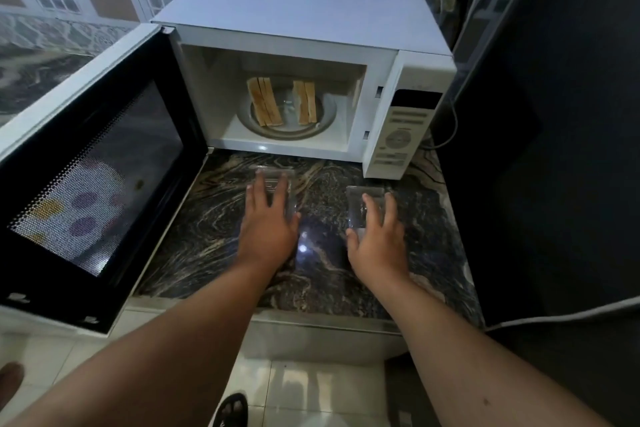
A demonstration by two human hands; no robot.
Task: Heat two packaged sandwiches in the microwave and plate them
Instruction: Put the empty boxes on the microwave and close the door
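Observation:
Two sandwiches, a left sandwich [265, 106] and a right sandwich [305, 102], stand on edge on the glass turntable [325, 114] inside the white microwave [304, 21]. Its door [93, 184] hangs wide open to the left. On the dark marble counter [325, 274] in front lie two clear plastic sandwich packs with nothing visible inside. My left hand [268, 225] lies with straight fingers on the left pack [291, 184]. My right hand [375, 236] lies the same way on the right pack [358, 204].
The microwave's control panel [401, 135] faces me at the right. A dark tall surface [554, 149] borders the counter's right side, with a white cable [571, 315] running along it. Tiled wall lies behind, pale floor tiles below.

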